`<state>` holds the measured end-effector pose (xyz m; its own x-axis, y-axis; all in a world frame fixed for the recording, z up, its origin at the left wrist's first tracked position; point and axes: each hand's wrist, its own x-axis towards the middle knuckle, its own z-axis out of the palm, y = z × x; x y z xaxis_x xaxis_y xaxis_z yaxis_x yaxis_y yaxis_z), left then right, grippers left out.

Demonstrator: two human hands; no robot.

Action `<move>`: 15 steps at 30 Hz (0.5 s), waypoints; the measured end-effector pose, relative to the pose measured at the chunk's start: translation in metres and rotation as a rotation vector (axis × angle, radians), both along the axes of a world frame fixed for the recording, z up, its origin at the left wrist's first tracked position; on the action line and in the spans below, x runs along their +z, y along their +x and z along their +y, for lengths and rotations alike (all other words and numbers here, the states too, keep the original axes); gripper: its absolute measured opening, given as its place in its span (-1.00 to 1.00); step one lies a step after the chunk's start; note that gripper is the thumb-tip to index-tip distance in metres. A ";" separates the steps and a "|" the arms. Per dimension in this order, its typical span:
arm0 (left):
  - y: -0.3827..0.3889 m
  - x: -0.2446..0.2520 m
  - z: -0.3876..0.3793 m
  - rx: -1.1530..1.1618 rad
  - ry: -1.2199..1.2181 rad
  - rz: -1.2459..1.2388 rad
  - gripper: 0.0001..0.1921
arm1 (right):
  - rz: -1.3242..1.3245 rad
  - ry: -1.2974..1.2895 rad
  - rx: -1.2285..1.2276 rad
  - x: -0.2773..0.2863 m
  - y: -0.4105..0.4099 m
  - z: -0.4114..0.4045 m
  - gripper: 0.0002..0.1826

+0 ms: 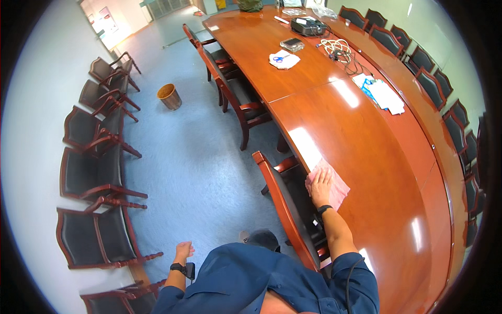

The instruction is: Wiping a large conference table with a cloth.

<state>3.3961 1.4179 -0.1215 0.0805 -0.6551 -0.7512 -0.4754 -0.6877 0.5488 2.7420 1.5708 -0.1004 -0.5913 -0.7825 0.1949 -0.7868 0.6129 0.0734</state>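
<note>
My right hand (321,186) lies flat on a pink cloth (338,189) at the near edge of a long, polished wooden conference table (364,157). Its fingers press the cloth against the tabletop, and part of the cloth reaches over the edge. My left hand (184,250) hangs at my side above the blue floor, fingers curled, with nothing visible in it. Farther along the table, blue-handled scissors (279,59) lie on a white cloth or paper (288,62).
A wooden armchair (288,212) stands against the table by my right arm. More chairs (92,170) line the left wall. A waste bin (170,97) stands on the floor. A black projector (308,26), coiled cables (339,51) and papers (386,96) lie on the table.
</note>
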 end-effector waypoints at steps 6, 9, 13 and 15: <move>-0.066 0.008 -0.101 -0.138 0.022 0.002 -0.63 | 0.037 -0.047 -0.031 -0.003 -0.018 -0.068 -0.18; -0.108 -0.003 -0.143 -0.206 0.041 0.025 -0.62 | 0.018 -0.051 -0.047 -0.003 -0.029 -0.110 -0.18; -0.171 -0.007 -0.200 -0.333 0.044 0.051 -0.62 | 0.118 -0.056 -0.034 -0.016 -0.046 -0.178 -0.17; -0.200 -0.003 -0.226 -0.389 0.041 0.030 -0.62 | 0.017 -0.053 -0.046 -0.016 -0.049 -0.211 -0.17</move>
